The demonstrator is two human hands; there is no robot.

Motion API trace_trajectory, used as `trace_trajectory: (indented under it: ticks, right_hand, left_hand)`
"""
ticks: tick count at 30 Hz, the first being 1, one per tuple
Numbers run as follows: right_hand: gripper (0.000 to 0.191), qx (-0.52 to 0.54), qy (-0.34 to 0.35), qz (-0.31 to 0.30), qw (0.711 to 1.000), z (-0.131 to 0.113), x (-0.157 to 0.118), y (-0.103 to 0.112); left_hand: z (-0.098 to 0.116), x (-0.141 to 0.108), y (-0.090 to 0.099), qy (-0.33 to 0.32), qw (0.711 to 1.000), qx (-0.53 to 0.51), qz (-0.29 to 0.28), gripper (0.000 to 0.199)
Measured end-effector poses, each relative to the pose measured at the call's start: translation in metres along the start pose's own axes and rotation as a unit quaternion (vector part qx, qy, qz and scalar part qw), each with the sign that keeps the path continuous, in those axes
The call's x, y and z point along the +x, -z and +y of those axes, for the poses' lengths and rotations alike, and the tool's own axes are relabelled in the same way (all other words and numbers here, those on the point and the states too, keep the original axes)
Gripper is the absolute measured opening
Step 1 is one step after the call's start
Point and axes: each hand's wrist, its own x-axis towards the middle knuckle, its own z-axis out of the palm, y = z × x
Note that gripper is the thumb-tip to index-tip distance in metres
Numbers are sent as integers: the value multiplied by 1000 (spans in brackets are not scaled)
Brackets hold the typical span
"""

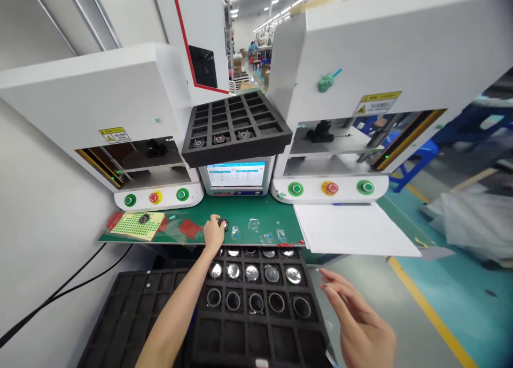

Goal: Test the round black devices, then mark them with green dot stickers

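While the left hand [213, 233] pinches a dark watch case [224, 225] near the front edge of the green worktop [280, 213], a light grip by its sides should spare its face, and the right hand [363, 325], slightly open, hangs empty beside the foam tray [226, 315].

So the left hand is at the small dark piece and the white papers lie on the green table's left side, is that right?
Not quite: the head view shows the white papers on the right side of the green table; the left hand is at the small dark piece.
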Motion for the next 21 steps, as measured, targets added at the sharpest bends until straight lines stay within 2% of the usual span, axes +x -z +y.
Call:
trace_trajectory:
  ticks: [3,7,9,11,14,15,17,21]
  right_hand:
    - [31,-15,-19,40,999,4,-3,-2]
    - [22,38,33,13,999,-5,-3,-17]
    - [13,76,74,-9,994,-12,-2,-26]
    - [6,105,103,-41,988,-20,-1,-32]
    - [10,112,141,-73,981,-31,-4,-40]
    - [13,105,158,-80,979,-35,-5,-41]
    - [17,84,201,-92,972,-42,-7,-44]
    - [21,54,269,-103,956,-54,-12,-46]
  left_hand:
    - [-8,8,4,34,996,72,37,25]
    - [3,1,0,3,994,104,22,28]
    - [22,-20,-3,-50,995,88,-22,17]
    - [48,-53,-2,-114,988,55,-90,6]
    - [88,-108,3,-201,967,-9,-153,7]
    - [99,-122,4,-242,956,-57,-156,10]
    - [113,-142,7,-271,943,-126,-146,14]
    - [118,-153,8,-249,938,-208,-125,18]
